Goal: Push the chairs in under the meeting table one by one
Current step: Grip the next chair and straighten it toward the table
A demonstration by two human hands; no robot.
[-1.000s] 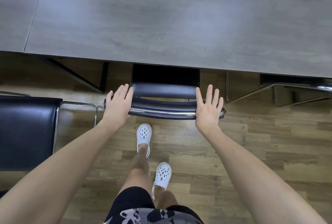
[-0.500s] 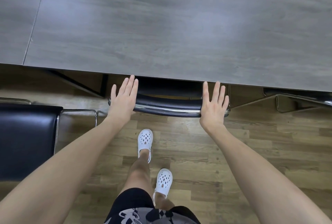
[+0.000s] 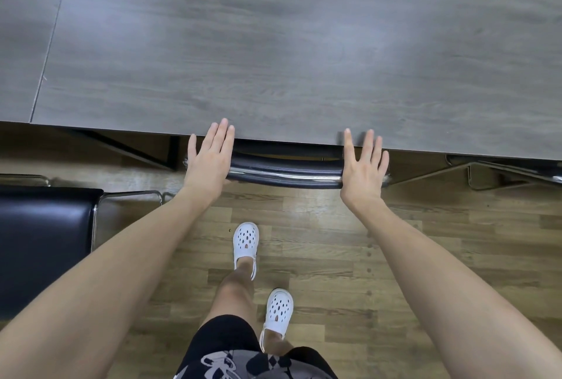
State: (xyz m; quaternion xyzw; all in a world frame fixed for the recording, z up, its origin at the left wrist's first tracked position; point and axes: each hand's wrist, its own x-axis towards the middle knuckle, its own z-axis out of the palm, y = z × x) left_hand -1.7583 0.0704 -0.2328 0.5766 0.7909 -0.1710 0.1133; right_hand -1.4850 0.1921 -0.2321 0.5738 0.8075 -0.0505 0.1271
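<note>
Both bare arms reach straight forward toward twelve o'clock, the left hand [image 3: 209, 162] and right hand [image 3: 363, 169] flat with straight, slightly spread fingers pressing the two ends of a black chair [image 3: 286, 169] backrest, whose seat sits tucked under the grey meeting table [image 3: 273, 44] edge.

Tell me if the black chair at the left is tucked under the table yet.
No, that chair sits out on the floor, short of the table edge.
</note>
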